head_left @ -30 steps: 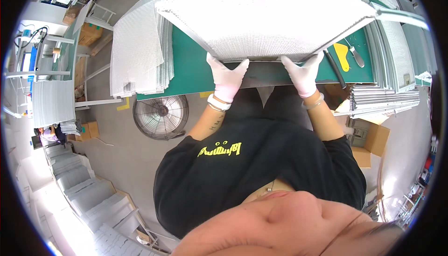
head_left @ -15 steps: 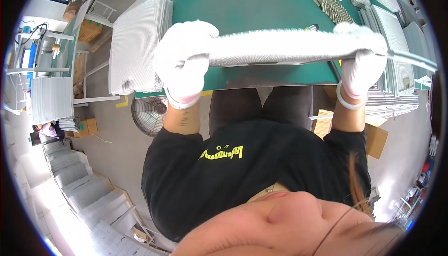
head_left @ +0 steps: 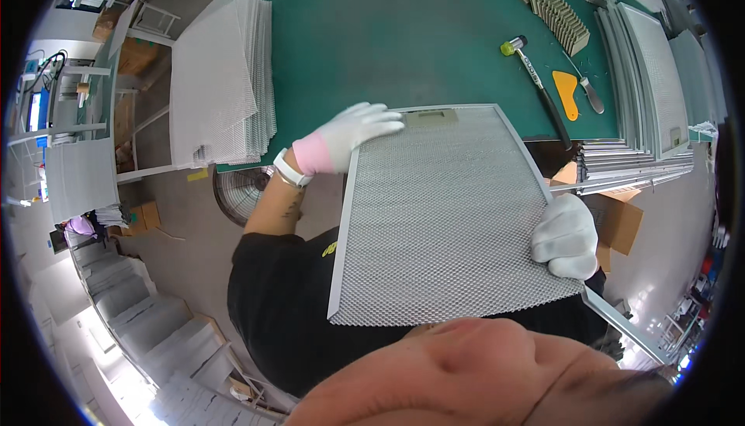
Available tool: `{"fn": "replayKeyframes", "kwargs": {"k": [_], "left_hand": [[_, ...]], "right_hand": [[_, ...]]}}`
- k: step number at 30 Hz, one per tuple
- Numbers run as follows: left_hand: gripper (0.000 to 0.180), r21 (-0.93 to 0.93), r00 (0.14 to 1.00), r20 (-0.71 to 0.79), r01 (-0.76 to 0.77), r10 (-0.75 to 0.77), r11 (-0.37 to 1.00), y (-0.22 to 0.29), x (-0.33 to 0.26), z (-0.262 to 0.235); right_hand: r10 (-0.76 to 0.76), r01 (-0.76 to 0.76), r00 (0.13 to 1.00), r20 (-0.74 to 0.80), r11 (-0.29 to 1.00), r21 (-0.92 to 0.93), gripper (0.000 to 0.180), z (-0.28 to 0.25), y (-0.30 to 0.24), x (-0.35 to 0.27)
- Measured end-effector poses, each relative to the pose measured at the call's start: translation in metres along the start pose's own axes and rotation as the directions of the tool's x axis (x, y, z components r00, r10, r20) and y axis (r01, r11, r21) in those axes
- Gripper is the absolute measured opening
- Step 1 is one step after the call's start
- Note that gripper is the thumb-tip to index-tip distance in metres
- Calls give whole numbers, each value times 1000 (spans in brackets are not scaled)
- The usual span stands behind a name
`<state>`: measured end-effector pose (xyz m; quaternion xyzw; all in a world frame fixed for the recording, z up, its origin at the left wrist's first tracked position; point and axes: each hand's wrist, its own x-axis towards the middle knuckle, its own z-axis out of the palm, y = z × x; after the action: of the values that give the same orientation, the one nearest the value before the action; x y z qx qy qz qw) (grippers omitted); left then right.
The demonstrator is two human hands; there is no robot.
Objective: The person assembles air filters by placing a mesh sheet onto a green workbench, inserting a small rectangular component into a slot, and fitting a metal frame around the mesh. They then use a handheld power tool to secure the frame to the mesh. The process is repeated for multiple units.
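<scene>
A silver mesh filter panel (head_left: 442,216) with a thin metal frame leans from the green table's near edge toward my chest. My left hand (head_left: 353,137), in a white glove with a pink cuff, lies with stretched fingers on the panel's far left corner. Near the right edge, my gloved right hand (head_left: 566,237) is closed round the frame; its fingertips are partly hidden. A metal frame strip (head_left: 628,328) sticks out past the panel's near right corner. Along the near edge the mesh shows no frame. A small latch plate (head_left: 432,119) sits by the far edge.
On the green table (head_left: 372,46) lie a mallet (head_left: 541,88), an orange scraper (head_left: 566,94), a small handled tool (head_left: 591,95) and a row of beige pieces (head_left: 559,16). Mesh sheets (head_left: 221,77) stack at left, framed panels (head_left: 652,77) at right. A floor fan (head_left: 242,189) stands below.
The panel went from nearly edge-on to showing its broad face, its near edge now by my chest. My right hand came nearer; my left hand went from gripping to lying flat.
</scene>
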<state>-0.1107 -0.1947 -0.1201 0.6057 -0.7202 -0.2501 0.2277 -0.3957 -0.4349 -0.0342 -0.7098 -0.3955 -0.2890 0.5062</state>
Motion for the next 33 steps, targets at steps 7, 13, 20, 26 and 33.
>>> {"fn": "replayKeyframes", "kwargs": {"k": [7,13,20,26,33], "left_hand": [[30,62,994,-70,93,-88,994,-32,-12,-1],[25,-56,980,-130,144,-151,988,-23,25,-23],[68,-256,902,426,48,68,966,-33,105,19],[72,-264,858,505,43,100,964,-27,149,29],[61,-554,930,359,285,-84,782,1,102,-46]], "right_hand": [[-1,2,1000,24,1000,-24,18,4,-6,-3],[6,-3,999,49,998,-55,20,5,-12,0],[-2,6,999,49,997,-75,22,5,-12,6],[-26,29,999,35,995,-97,22,4,-10,16],[-124,126,992,22,974,-187,25,-30,14,13]]}}
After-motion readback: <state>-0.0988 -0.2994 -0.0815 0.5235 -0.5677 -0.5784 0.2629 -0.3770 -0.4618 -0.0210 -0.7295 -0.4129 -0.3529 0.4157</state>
